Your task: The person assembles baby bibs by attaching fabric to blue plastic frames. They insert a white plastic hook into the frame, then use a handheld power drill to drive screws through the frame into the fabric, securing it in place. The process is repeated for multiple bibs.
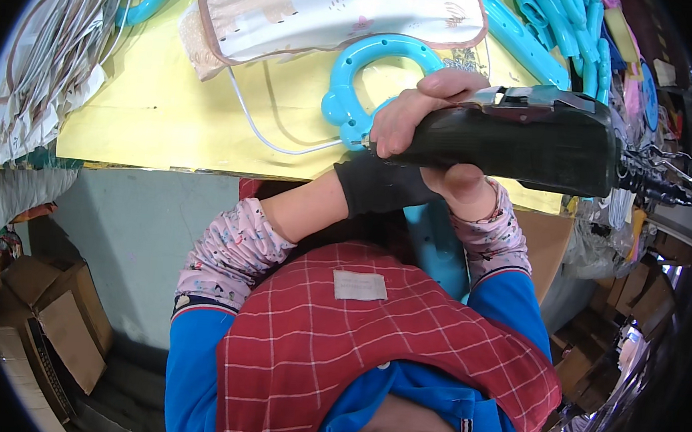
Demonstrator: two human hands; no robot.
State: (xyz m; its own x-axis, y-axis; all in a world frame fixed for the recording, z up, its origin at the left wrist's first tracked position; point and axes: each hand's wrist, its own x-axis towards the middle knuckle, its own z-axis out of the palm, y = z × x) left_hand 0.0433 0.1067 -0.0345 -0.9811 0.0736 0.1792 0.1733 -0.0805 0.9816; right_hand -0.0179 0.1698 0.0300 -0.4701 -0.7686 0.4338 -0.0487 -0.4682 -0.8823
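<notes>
A black powered screwdriver (511,147) lies sideways across my view, its bit pointing left at the end of a turquoise plastic ring-shaped frame part (346,75). My right hand (405,116) is closed round the front of the driver. Under the driver, my left hand (384,185) wears a black glove or wrist cover; its fingers are hidden. A thin white rod or cord (263,136) curves to the small turquoise end beside the bit. Below the driver, another turquoise plastic length (440,251) hangs past the table edge; whether it joins the ring is hidden.
Yellow sheeting (151,134) covers the table. A printed fabric panel (336,11) lies at the back, with small screws (465,60) beside it. Turquoise parts (552,26) pile up back right, stacked fabric (43,74) at left. Cardboard boxes (65,333) stand lower left.
</notes>
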